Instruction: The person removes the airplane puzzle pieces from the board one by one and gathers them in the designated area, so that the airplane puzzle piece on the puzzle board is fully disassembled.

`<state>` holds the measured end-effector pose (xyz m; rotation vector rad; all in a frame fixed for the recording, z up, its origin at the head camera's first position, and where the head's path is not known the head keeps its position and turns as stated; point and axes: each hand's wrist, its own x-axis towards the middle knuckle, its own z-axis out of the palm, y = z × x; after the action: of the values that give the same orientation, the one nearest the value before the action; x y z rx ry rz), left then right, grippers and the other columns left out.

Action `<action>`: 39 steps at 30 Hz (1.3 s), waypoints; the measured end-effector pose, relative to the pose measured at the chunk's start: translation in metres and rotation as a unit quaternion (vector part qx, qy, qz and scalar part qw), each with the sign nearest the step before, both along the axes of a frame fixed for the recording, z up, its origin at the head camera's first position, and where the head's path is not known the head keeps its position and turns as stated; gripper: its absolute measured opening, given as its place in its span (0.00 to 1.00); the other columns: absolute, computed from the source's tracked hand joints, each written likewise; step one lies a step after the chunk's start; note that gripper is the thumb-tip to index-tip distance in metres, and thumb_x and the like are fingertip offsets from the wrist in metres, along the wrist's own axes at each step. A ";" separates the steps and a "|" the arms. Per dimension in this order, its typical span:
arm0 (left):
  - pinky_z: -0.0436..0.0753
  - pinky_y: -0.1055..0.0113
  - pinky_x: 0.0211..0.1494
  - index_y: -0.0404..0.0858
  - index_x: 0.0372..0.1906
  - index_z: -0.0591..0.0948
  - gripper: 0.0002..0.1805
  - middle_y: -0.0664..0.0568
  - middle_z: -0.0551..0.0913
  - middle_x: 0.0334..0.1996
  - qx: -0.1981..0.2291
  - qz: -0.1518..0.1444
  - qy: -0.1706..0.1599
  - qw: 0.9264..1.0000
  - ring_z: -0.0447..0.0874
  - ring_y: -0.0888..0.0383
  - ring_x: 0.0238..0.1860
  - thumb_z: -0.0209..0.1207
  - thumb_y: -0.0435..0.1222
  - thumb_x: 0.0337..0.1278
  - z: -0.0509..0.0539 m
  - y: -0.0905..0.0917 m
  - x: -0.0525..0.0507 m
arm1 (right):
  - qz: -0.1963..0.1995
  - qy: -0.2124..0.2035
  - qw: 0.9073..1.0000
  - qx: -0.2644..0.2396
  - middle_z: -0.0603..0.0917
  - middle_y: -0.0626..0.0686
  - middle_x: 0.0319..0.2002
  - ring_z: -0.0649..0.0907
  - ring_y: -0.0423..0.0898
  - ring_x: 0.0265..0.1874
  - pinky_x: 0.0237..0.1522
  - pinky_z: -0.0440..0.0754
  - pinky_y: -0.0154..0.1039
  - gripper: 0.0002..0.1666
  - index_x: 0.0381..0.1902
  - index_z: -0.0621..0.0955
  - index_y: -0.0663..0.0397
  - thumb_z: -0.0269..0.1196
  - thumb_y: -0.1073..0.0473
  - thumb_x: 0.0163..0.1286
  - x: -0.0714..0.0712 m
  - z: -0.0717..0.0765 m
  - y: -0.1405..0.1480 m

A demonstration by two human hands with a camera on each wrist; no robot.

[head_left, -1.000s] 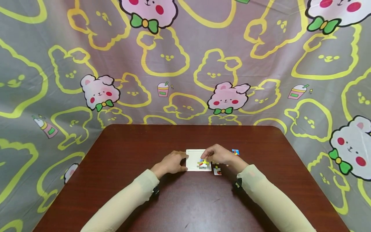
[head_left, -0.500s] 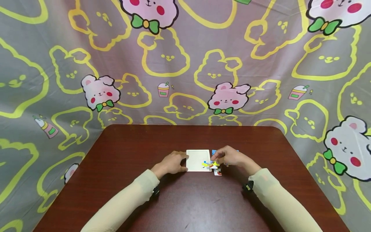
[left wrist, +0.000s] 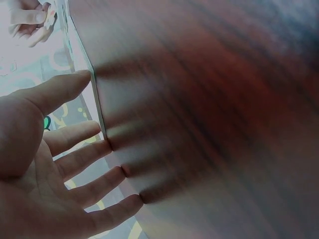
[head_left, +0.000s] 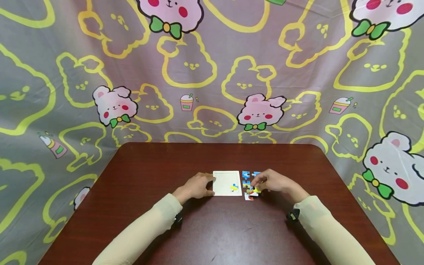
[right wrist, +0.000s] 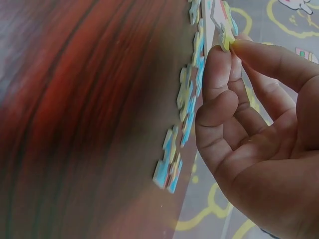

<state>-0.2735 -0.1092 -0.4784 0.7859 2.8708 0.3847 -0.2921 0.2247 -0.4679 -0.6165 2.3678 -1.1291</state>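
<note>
A white puzzle tray (head_left: pixel 222 180) lies flat on the table, with one jigsaw piece (head_left: pixel 234 188) inside near its lower right corner. My left hand (head_left: pixel 197 185) rests at the tray's left edge. In the left wrist view, its thumb and fingers (left wrist: pixel 82 157) are spread and fairly straight, with thumb and fingertips at the edge. To the right of the tray, my right hand (head_left: pixel 275 181) pinches a yellow and white jigsaw piece (head_left: pixel 255 191) between thumb and fingers, above the loose pieces. The right wrist view shows this piece (right wrist: pixel 227 40) nearly edge-on at the fingertips.
Several loose jigsaw pieces (head_left: pixel 246 174) lie right of the tray, some partly hidden by my right hand. Seen from the right wrist, loose pieces (right wrist: pixel 169 159) lie in a row beside the hand. The brown table (head_left: pixel 172 156) meets a patterned cloth (head_left: pixel 212 84) behind it.
My right hand has moved right, carrying the pinched piece from above the tray to over the loose pieces. The piece in the tray has come into view. My left hand stays put.
</note>
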 end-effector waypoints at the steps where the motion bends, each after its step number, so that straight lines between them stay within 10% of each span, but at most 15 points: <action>1: 0.73 0.50 0.70 0.40 0.65 0.78 0.32 0.43 0.76 0.67 0.000 0.000 -0.001 1.000 0.72 0.41 0.68 0.69 0.47 0.57 0.000 0.000 0.000 | 0.000 -0.001 1.000 0.001 0.86 0.52 0.33 0.79 0.45 0.27 0.22 0.72 0.34 0.11 0.42 0.87 0.59 0.65 0.68 0.62 0.000 0.000 0.002; 39: 0.73 0.50 0.69 0.39 0.64 0.79 0.31 0.43 0.77 0.67 0.002 -0.007 0.005 1.000 0.73 0.40 0.67 0.70 0.46 0.56 0.003 0.000 0.002 | -0.005 0.009 1.000 0.011 0.89 0.58 0.38 0.81 0.42 0.32 0.30 0.76 0.37 0.07 0.40 0.87 0.60 0.65 0.67 0.65 0.005 -0.003 0.020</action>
<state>-0.2718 -0.1088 -0.4753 0.8088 2.8726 0.3866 -0.2866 0.2448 -0.4709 -0.6108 2.3977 -1.1032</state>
